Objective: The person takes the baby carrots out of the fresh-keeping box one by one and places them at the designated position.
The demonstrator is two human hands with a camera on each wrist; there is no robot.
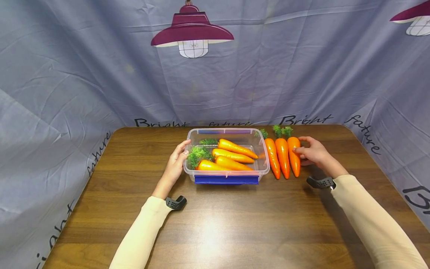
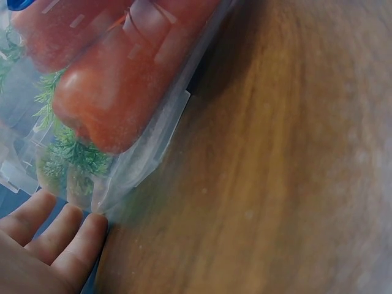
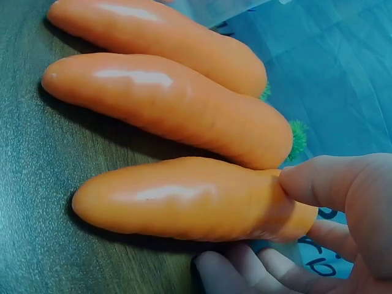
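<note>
Carrots (image 1: 236, 148) lay in a clear box (image 1: 231, 173), four of them with their leafy tops (image 1: 198, 155) toward its left end and their tips pointing right. Three more rested side by side on the wooden table (image 1: 262, 224), just right of the box, tips toward the person. The right hand (image 1: 315, 152) gripped the outermost carrot (image 1: 295, 160) near its broad end, thumb on top and other fingers round the outer side (the right wrist view showed this best). The left hand (image 1: 175, 160) was at the box's left end, its fingers fairly straight, their tips against the outer wall. A blue latch (image 1: 226, 180) hung along the near side, and a grey-blue curtain (image 1: 235, 86) printed with lamps rose behind the table.
</note>
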